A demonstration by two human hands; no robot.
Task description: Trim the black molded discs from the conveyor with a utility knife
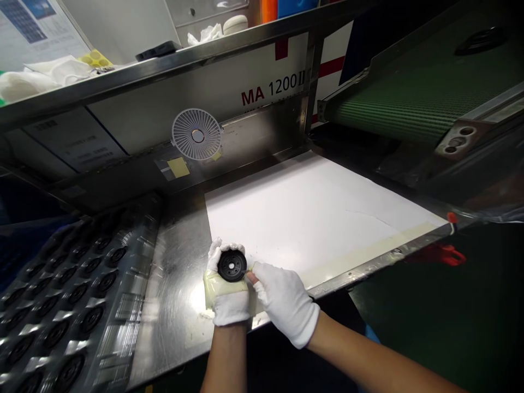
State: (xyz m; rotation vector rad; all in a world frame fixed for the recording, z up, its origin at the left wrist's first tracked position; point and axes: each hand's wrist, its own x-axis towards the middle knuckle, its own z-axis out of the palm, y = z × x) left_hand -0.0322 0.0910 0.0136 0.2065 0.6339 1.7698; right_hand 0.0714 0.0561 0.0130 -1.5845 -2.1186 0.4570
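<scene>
My left hand, in a white glove, is closed around a small round black plastic part with a hole in its middle, held face up above the steel bench. My right hand, also in a white glove, is closed in a pinch on a thin small tool whose tip touches the right edge of the black part; the tool is too small to name. Both hands are near the bench's front edge, at the lower left corner of a white sheet.
A clear tray with several of the same black round parts lies at the left. A white round fan grille leans against the back wall. A green conveyor belt slopes down at the right. A shelf above holds cloths and small items.
</scene>
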